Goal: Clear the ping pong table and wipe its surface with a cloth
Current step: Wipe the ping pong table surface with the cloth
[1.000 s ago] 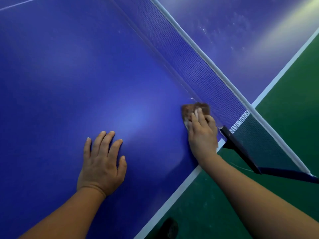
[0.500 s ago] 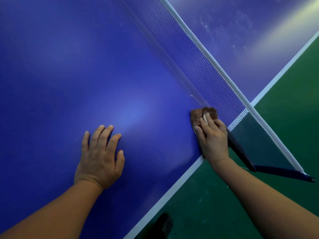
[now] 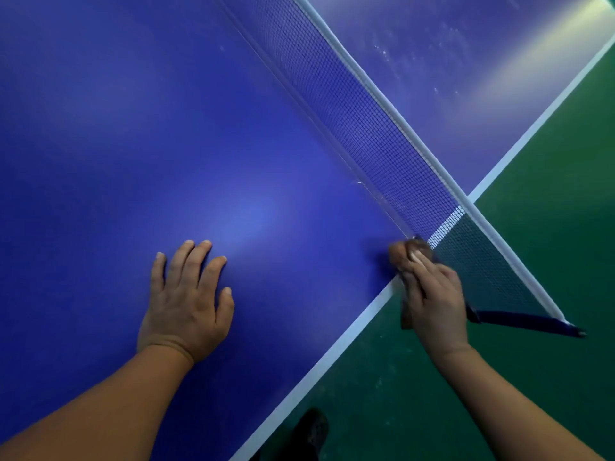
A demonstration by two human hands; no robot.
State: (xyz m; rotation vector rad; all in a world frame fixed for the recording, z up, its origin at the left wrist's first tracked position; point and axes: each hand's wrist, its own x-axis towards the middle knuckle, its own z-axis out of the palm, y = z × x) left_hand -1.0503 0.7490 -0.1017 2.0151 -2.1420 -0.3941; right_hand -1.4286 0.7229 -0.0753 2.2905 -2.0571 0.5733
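We are wiping, and the clearing part looks finished: nothing loose lies on the glossy blue ping pong table top on our side of the dark mesh net with its white top band. Our right hand grasps the small brown cloth, fingers curled over it, and presses it onto the table at the corner where the foot of the net meets the white painted edge line; part of the cloth hangs down past the edge under the palm. Our left hand lies flat and released on the blue surface, fingers spread, well apart from the cloth, holding nothing and seemingly bracing us.

The near half looks even and free of marks as far as we can see, so we judge it largely wiped up to this corner. Beyond the net, the far half carries pale specks and smears, which suggests that it has yet to be cleaned. The green floor lies beside the table.
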